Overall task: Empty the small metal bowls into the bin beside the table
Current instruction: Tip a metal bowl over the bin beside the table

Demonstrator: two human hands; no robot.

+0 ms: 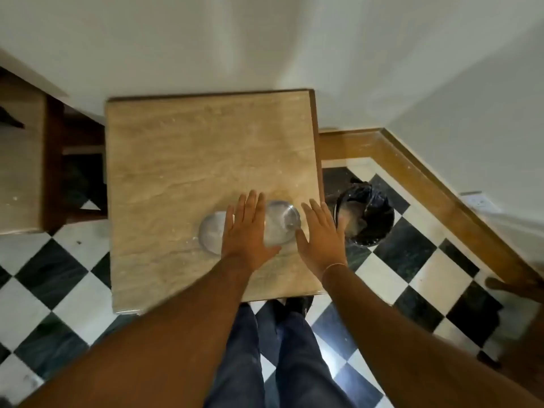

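A: Left hand?
B: Flat, fingers spread, palm down, grasping nothing. Hovers over the bench toward the near right part, btwn the two small metal bowls & partly covering both.

A: Right hand?
B: Same: spread flat, released, holding nothing. Sits at the right edge of the bench, just beside the right bowl. Thin band at the wrist. Contact w/ the bowl rim: cannot tell, too blurred.

A: Bowls, where exactly?
B: Both on the bench, near-right area, side by side. Left bowl shows only left of the left hand; right bowl shows btwn the two hands. Shiny, round. Contents: cannot tell, blur + glare. Touching each other or apart: hidden under the left hand.

A: Bin?
B: Bin on the floor, just beside the right edge of the bench, lined w/ a black bag. Something pale inside at its left. Close to the right hand, lower down.

A: Anything else?
B: Bench top tan, stone-look, square, far edge against the white wall. Checkered black & white floor round it. Wooden skirting behind the bin. Blue trousers below the near edge. Another wooden piece off the left edge.
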